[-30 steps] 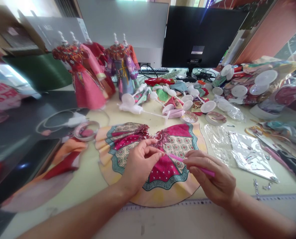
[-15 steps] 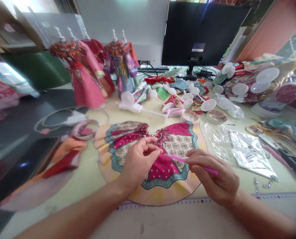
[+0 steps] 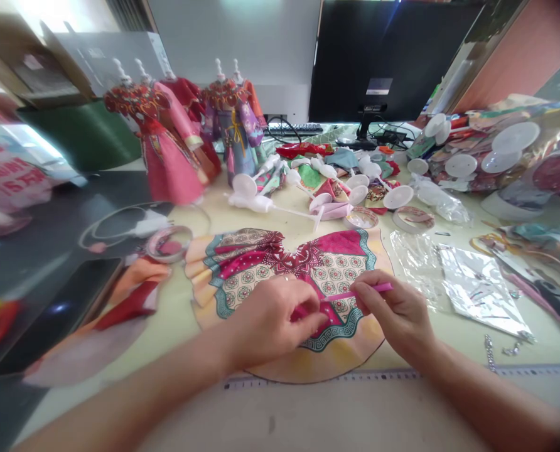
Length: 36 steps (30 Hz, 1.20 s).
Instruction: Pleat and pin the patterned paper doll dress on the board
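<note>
Whereas the red centre of the patterned cloth (image 3: 341, 270) was partly covered half a second ago by the left hand (image 3: 280, 320), it is now bared, that hand having been shifted toward the hem. A pink stick (image 3: 383, 287) is pinched in the right hand's (image 3: 397, 311) grip, its outer end now turned farther from the near edge; whether anything is pinched by the curled left grip cannot be told. The cloth is spread near the surface's (image 3: 176, 351) near edge, over a ruler strip (image 3: 374, 376). Dressed figures (image 3: 169, 169) are stood toward the far left corner; a dark monitor (image 3: 393, 63) is set at the far edge.
</note>
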Available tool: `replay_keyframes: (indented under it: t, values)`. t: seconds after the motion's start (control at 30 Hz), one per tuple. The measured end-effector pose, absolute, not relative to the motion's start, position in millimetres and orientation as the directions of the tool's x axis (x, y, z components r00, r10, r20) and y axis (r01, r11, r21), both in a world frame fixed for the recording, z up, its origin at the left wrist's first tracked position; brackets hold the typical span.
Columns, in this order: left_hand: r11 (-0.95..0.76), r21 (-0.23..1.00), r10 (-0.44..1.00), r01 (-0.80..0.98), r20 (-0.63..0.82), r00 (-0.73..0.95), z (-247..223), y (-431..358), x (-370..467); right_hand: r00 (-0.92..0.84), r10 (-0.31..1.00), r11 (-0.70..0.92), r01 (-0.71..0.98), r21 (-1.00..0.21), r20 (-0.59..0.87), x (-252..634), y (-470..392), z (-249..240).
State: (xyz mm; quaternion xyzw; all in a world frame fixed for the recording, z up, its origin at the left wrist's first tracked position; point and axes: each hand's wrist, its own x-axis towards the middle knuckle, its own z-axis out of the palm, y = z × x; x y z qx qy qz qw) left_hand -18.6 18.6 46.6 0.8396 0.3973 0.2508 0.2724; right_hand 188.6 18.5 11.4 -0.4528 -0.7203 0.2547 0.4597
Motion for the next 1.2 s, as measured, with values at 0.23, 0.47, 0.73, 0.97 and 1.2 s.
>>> replay_keyframes:
  t: [0.23,0.47,0.73,0.97,1.2]
  values:
    - [-0.844,0.311,0.536,0.437,0.462,0.706,17.4,-3.4,-15.9,-0.201,0.893,0.45,0.422,-0.787,0.403,187.0,19.2,10.2]
    - [-0.879,0.193,0.47,0.436,0.501,0.727,5.8,-5.6,-14.1,-0.268,0.875,0.482,0.422,-0.768,0.403,185.5,18.0,10.2]
    - [-0.887,0.218,0.459,0.407,0.505,0.731,4.9,0.0,-17.9,-0.304,0.868,0.492,0.432,-0.756,0.392,185.8,18.4,7.5]
    - [-0.892,0.208,0.45,0.401,0.499,0.741,4.1,0.5,-18.9,-0.371,0.823,0.56,0.404,-0.723,0.43,184.8,19.5,4.4]
    - [-0.899,0.17,0.434,0.403,0.467,0.77,2.5,0.4,-19.0,-0.369,0.812,0.578,0.398,-0.713,0.452,184.4,20.5,4.7]
